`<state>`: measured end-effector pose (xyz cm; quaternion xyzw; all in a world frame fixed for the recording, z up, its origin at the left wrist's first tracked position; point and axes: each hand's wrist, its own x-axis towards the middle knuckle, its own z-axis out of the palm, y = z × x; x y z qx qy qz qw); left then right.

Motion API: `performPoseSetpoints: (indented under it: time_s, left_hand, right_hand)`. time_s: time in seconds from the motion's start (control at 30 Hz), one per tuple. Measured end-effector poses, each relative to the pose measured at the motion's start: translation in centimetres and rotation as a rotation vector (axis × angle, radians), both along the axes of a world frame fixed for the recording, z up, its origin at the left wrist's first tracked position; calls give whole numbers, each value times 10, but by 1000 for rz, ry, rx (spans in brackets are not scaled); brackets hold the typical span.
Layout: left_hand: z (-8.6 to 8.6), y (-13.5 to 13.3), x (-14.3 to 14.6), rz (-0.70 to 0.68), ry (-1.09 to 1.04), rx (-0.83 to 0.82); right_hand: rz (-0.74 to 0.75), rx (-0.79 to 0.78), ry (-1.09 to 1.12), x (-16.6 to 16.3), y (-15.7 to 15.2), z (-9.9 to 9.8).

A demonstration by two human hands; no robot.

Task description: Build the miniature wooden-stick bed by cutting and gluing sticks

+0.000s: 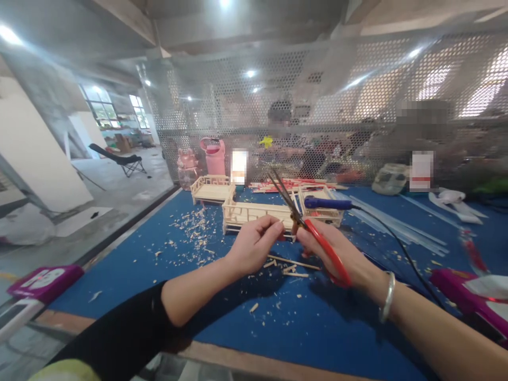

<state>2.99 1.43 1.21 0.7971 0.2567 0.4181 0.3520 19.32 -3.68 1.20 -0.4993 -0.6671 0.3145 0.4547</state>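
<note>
My right hand (333,246) is closed round a pair of scissors (325,251) with red handles, its dark blades tilted up and to the left. Close by, my left hand (256,246) is closed in a pinch, and what its fingertips hold is too small to make out. Behind both hands stands a small railed wooden frame (254,212), like a miniature bed, partly hidden by the fingers. A similar wooden piece (212,191) is farther back on the left. Below my hands, several short wooden sticks (296,273) lie on the blue tabletop (238,328).
A blue-handled tool (327,203) with a black cord rests on another wooden frame (331,214). Red and pale sticks (293,185) lie at the back. Clear strips (400,230) are at right, wood scraps (190,227) at left. People sit beyond a perforated screen (222,116).
</note>
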Motion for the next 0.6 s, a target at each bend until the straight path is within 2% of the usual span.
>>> performPoseSetpoints:
  time_s: [0.13,0.4,0.6]
  left_hand:
    - [-1,-1,1,31,-48,54]
    - [1,-10,-11,188,-44,276]
    - [7,-8,-13,144,-8,282]
  right_hand:
    - [20,-116,110,0,-8,-14]
    - [74,11,-97,-2,-20,-24]
    - [179,27,-119,-5,-22,-25]
